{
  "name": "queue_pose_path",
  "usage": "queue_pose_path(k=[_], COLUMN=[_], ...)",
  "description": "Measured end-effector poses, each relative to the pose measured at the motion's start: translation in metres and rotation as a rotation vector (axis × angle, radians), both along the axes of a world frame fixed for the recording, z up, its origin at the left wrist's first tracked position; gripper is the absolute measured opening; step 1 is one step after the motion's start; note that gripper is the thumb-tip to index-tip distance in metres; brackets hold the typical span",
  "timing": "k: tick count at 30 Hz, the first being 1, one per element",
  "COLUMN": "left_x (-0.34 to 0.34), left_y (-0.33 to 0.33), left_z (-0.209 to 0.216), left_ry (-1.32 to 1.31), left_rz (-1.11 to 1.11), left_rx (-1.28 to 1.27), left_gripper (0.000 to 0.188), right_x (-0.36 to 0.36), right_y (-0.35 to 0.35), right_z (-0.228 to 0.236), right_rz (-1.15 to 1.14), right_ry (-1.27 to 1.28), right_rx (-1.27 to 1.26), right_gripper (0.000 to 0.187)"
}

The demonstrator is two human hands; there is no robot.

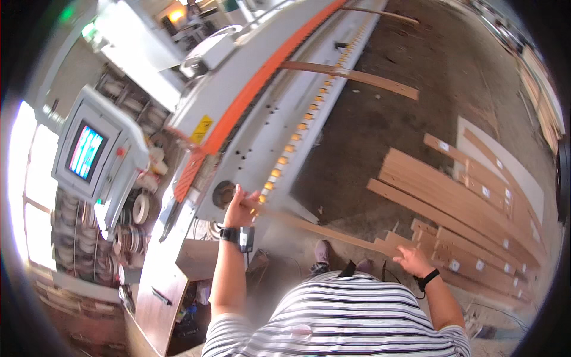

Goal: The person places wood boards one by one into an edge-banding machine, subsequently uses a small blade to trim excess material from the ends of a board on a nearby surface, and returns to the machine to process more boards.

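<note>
A long, narrow wooden strip [333, 232] spans the space in front of my body, slanting down from left to right. My left hand [239, 213] is closed around its left end, thumb raised, beside the row of yellow rollers [282, 160] on the machine's edge. At the strip's other end, my right hand [414, 262] seems to grip the wood, though its fingers partly hide behind one another. Just beyond that hand, several wooden boards [452, 199] with small white labels lie stacked low. Motion blurs the strip near my left hand.
A long white machine with an orange band [238, 113] runs away ahead. Another wooden piece [380, 84] sticks out across its rollers. On the left stands a control panel with a lit screen [87, 152], above shelves of edging rolls [141, 208]. A wooden cabinet [160, 297] is below.
</note>
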State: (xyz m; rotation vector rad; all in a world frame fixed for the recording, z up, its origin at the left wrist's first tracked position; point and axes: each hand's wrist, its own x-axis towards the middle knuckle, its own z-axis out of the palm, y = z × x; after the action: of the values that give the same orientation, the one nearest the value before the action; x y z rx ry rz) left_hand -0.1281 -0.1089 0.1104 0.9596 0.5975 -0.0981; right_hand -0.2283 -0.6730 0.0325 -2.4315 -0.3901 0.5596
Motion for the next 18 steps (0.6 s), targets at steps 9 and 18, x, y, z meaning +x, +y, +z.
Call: queue_pose_path(k=[9, 18], left_x=[0.019, 0.075], left_y=[0.017, 0.143], left_z=[-0.057, -0.095], left_ry=[-0.14, 0.14], left_rz=[0.226, 0.432], left_rx=[0.365, 0.595], left_gripper=[0.023, 0.037], right_x=[0.074, 0.045], right_y=[0.124, 0.153], right_z=[0.04, 0.089], right_rz=[0.211, 0.332], right_ry=[0.53, -0.015], right_rx=[0.257, -0.017], right_gripper=[0.067, 0.086])
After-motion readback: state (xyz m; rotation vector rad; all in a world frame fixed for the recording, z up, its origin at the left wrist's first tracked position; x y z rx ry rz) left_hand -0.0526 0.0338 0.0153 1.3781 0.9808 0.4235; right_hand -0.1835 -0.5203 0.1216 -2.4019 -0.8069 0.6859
